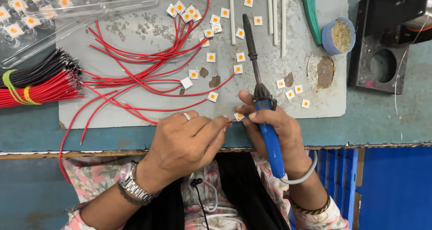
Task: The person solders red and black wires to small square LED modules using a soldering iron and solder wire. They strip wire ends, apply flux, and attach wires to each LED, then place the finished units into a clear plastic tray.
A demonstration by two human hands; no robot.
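My right hand grips a soldering iron with a blue handle and a black shaft, its tip pointing away from me toward the far side of the grey mat. The thumb and fingers of that hand also steady a small white LED chip with an orange centre. My left hand, ring on one finger and a metal watch on the wrist, pinches the end of a red wire right against that chip at the near edge of the mat.
Loose red wires and several white LED chips are spread over the mat. A banded bundle of red and black wires lies left, a clear chip tray far left. Green-handled pliers, a blue flux cup and a black stand sit right.
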